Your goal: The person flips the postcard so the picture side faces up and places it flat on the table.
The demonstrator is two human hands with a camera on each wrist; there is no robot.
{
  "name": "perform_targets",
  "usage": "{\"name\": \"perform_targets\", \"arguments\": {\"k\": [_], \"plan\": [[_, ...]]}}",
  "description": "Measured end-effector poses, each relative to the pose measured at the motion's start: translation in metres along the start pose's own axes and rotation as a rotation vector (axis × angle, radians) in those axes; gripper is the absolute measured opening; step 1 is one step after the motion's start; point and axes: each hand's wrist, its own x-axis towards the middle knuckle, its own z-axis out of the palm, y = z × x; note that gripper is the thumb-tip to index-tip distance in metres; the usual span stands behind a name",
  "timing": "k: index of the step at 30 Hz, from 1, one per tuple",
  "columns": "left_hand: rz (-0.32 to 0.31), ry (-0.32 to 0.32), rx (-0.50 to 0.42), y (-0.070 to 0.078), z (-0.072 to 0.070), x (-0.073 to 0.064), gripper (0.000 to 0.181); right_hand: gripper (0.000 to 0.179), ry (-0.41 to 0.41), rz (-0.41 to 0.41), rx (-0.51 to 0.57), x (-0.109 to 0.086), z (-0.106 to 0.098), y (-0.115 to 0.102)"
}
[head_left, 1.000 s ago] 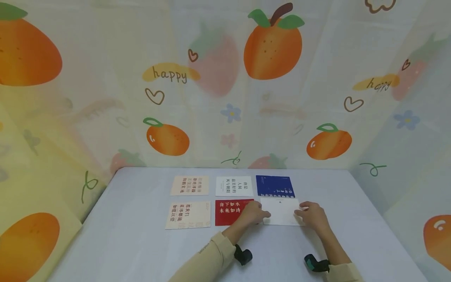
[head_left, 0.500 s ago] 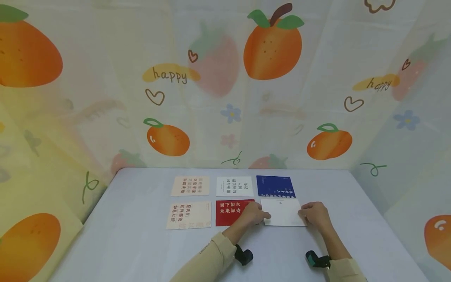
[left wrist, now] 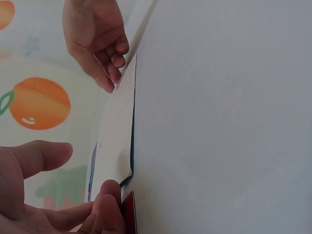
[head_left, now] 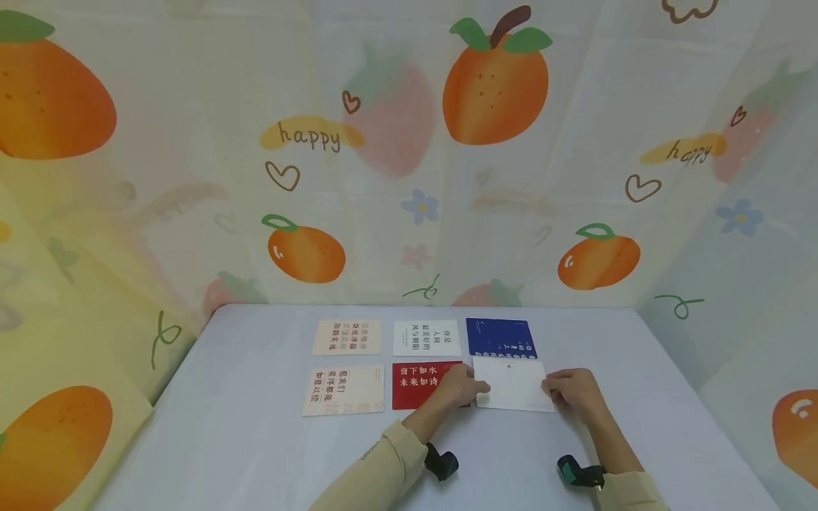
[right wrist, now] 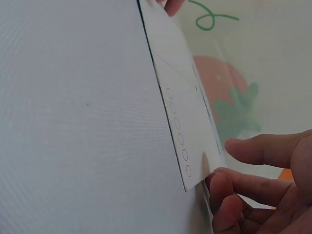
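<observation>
A white postcard [head_left: 513, 385], plain apart from a small mark and a row of outlined circles, lies at the front right of two rows of cards. A dark blue edge shows beneath it in the left wrist view. My left hand [head_left: 455, 387] is at its left edge, over part of a red card [head_left: 415, 387]; its thumb [left wrist: 53, 155] stands apart from the fingers. At the right edge is my right hand [head_left: 571, 392]. Its bent fingers [right wrist: 222, 187] meet the card's corner, while the thumb [right wrist: 256, 148] is raised clear of it.
Behind the white postcard lies a blue card [head_left: 500, 337], its front edge overlapped. Further left are a white card with lettering [head_left: 424, 338] and two cream cards [head_left: 347, 337], on a white-covered table [head_left: 224, 440]. A fruit-printed curtain [head_left: 396, 213] hangs behind.
The white postcard has turned slightly and edged back against the blue card. My right hand has moved a little to the right; the left hand stays nearly in place.
</observation>
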Motion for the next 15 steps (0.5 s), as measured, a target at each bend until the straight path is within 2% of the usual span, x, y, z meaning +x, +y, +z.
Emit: {"name": "perform_targets", "arguments": {"k": [7, 15], "plan": [[0.003, 0.008, -0.032, -0.0014, -0.0019, -0.0009, 0.048, 0.037, -0.009, 0.013, 0.101, -0.0012, -0.0046, 0.0011], [0.019, 0.006, -0.102, -0.0005, -0.0057, -0.0039, 0.041, 0.037, 0.021, 0.025, 0.179, -0.0031, -0.0074, 0.0024]]}}
